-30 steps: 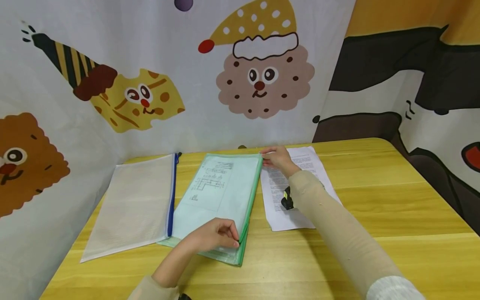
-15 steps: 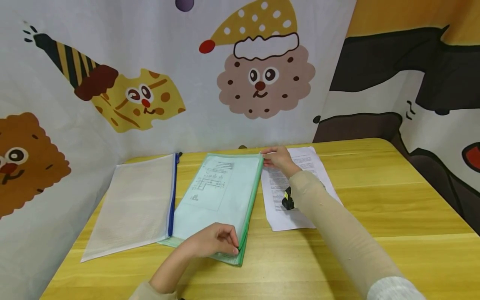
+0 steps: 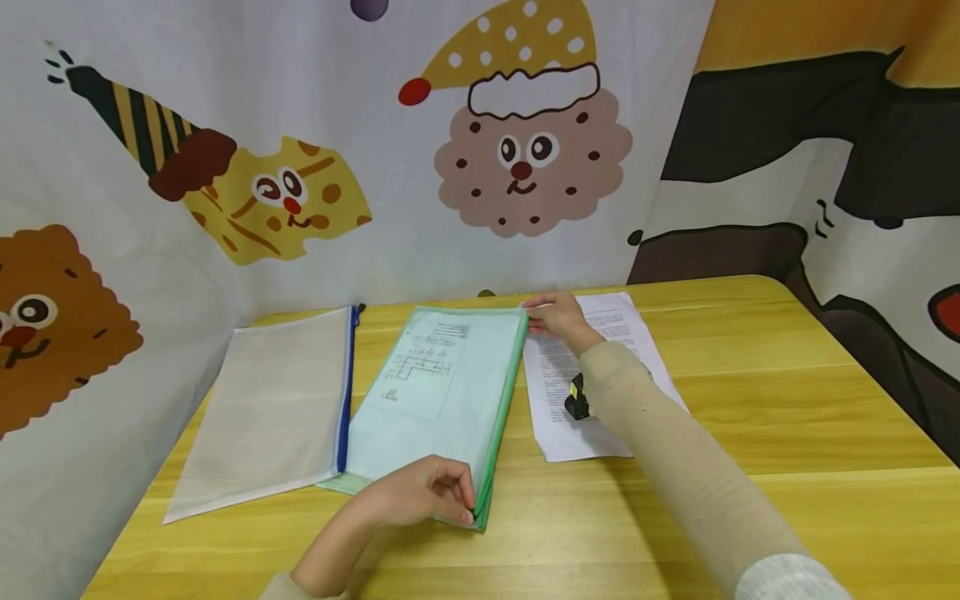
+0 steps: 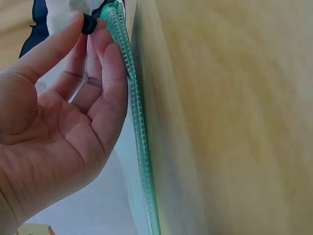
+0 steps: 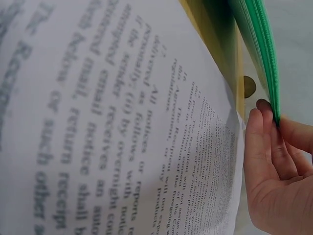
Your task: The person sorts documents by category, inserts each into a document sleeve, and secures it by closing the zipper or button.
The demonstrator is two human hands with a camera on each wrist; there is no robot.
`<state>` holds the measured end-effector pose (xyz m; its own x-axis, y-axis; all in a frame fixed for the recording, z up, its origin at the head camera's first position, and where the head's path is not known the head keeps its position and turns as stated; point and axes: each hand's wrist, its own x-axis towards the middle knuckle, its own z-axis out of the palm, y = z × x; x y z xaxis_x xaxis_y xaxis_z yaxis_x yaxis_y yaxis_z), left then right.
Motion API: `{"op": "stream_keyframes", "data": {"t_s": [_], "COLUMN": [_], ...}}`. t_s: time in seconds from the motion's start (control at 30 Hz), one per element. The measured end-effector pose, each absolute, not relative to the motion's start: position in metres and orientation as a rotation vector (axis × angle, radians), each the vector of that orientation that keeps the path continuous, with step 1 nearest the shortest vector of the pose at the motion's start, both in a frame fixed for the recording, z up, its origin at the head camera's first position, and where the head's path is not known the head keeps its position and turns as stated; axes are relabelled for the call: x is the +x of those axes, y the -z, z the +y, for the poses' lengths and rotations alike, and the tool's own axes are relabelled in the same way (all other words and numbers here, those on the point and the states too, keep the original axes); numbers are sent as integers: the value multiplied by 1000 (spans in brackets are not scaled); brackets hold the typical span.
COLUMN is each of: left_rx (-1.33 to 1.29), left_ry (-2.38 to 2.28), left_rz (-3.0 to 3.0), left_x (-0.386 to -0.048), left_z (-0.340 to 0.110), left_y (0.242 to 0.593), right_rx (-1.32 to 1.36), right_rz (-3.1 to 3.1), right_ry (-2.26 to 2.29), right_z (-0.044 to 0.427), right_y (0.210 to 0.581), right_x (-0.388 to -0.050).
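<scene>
A green-edged clear zip pouch (image 3: 427, 375) with a printed drawing sheet inside lies on the table. Its near right corner is at my left hand (image 3: 420, 492), whose thumb and index finger pinch a small dark zipper pull (image 4: 89, 23) in the left wrist view. At the far right corner, my right hand (image 3: 561, 321) pinches the pouch's green edge between thumb and fingers. The right wrist view shows the green zipper edge (image 5: 266, 54) running into the grip of that hand (image 5: 279, 171).
To the left lies a pale pouch (image 3: 262, 408) with a blue zipper. Printed paper (image 3: 555, 433) lies right of the green pouch, partly under my right forearm. Behind the wooden table (image 3: 750, 375) hangs a cartoon-patterned curtain (image 3: 405, 258).
My left hand has moved down along the green edge toward the near corner with the zipper pull. My right hand has stayed at the far corner.
</scene>
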<state>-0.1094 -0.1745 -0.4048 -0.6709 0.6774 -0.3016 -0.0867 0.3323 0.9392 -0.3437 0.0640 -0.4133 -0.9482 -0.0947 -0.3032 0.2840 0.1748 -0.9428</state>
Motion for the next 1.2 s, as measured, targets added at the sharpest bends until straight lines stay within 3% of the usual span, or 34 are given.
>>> {"op": "stream_keyframes", "data": {"t_s": [1.2], "left_rx": [736], "left_ry": [-1133], "left_rz": [1769], "left_x": [-87], "left_z": [-181], "left_y": [389], "right_rx": [237], "right_rz": [2143], "right_ry": [1835], "right_z": [69], "right_y": [416], "right_x": [-345]}}
